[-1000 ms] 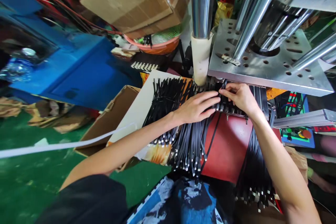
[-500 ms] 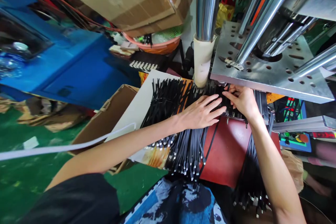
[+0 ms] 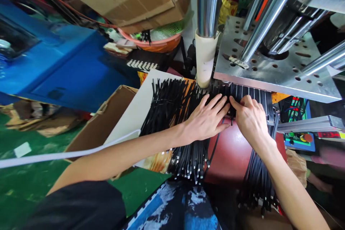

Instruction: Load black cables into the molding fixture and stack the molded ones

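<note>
My left hand (image 3: 207,118) lies flat with fingers spread on a thick pile of black straps (image 3: 172,104) with small metal ends. My right hand (image 3: 249,118) sits beside it, fingertips pressing straps into a black slotted fixture (image 3: 256,97) under the perforated steel press plate (image 3: 272,68). Both hands meet at the fixture's left end. More straps (image 3: 257,179) hang off the red table surface (image 3: 231,151) under my right forearm. Whether my right fingers pinch a strap is hidden.
A chrome press column (image 3: 208,3) with a cream sleeve (image 3: 205,61) stands just behind my hands. An open cardboard box (image 3: 102,122) sits at left, a blue machine (image 3: 64,68) behind it. A control panel (image 3: 299,138) lies at right. White tubing (image 3: 54,156) crosses the green floor.
My right hand has drawn back from under the press plate toward me and now rests over the fixture's front. My left hand has spread its fingers wider on the straps.
</note>
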Demonstrator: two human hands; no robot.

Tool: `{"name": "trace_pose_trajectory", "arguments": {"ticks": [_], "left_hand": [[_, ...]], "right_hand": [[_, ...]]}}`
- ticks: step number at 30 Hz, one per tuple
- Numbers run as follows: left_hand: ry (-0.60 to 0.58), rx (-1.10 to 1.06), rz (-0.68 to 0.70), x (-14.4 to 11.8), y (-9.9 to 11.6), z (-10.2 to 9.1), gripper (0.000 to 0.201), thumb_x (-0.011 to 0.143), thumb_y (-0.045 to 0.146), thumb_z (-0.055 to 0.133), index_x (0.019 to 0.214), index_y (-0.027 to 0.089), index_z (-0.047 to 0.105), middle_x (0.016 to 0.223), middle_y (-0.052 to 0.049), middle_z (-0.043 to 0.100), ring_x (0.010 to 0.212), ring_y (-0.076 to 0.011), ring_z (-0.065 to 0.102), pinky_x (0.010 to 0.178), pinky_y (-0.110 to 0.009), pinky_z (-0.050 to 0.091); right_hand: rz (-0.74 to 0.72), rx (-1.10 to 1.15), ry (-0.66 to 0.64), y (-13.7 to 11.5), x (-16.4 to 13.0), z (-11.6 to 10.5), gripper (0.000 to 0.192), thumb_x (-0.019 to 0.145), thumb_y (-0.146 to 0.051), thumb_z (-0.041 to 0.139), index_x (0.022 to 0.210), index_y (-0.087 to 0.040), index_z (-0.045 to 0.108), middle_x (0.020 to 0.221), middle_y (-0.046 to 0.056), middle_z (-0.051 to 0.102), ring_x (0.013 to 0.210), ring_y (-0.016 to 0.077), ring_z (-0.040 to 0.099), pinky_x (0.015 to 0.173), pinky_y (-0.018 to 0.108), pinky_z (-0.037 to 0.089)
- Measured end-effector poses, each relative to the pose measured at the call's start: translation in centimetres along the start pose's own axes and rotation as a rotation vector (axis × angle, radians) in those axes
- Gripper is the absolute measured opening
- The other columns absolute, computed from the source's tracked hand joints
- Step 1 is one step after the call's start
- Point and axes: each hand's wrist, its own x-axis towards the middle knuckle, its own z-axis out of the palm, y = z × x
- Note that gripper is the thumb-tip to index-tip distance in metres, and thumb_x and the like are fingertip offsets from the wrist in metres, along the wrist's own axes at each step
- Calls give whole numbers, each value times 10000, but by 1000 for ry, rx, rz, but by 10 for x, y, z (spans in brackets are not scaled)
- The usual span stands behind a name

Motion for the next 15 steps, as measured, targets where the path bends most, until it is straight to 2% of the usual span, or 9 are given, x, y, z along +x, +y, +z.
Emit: {"name": "trace_pose_trajectory", "arguments": {"ticks": [3, 5, 8, 11, 13, 15], "left_hand": [[4, -14, -23, 18, -11, -1, 624, 1095, 433, 445, 1585, 49, 473, 1674, -227, 437, 1586, -387, 363, 1287, -639, 264], [21, -3, -47, 33, -21, 1, 605, 1098, 394, 423, 1581, 32, 472, 1651, -236, 469, 1541, -390, 427, 1287, -632, 256], [56, 27, -61, 56, -36, 7, 544, 1093, 343, 413, 1518, 27, 539, 1559, -256, 568, 1436, -392, 542, 1267, -628, 272], [63, 30, -76, 77, -50, 13, 456, 1077, 311, 438, 1334, 14, 669, 1314, -267, 723, 1325, -394, 635, 1240, -616, 313], [71, 11, -86, 93, -59, 16, 407, 1068, 287, 455, 1237, 21, 712, 1202, -262, 761, 1268, -392, 673, 1224, -605, 345], [89, -21, -80, 106, -65, 18, 376, 1063, 263, 465, 1227, 35, 715, 1235, -260, 752, 1269, -383, 673, 1212, -588, 378]], "right_hand": [[36, 7, -12, 4, 23, 4, 567, 1019, -139, 418, 1561, -193, 575, 1195, 206, 643, 941, 298, 658, 803, 399, 492], [70, 9, 13, 5, 38, 7, 574, 1019, -137, 416, 1579, -164, 540, 1266, 245, 649, 992, 322, 678, 824, 413, 506], [109, 49, 52, 6, 58, 13, 503, 1015, -117, 396, 1458, -121, 632, 1232, 262, 703, 1035, 348, 689, 842, 427, 518], [110, 80, 87, 11, 76, 21, 454, 1004, -107, 375, 1320, -94, 701, 1179, 264, 732, 1058, 364, 685, 862, 448, 520], [109, 94, 100, 18, 91, 25, 454, 1002, -103, 354, 1286, -71, 707, 1182, 281, 725, 1093, 377, 668, 904, 486, 512], [119, 111, 96, 25, 103, 25, 453, 998, -92, 341, 1261, -46, 708, 1176, 295, 716, 1109, 383, 656, 940, 519, 498]]}}
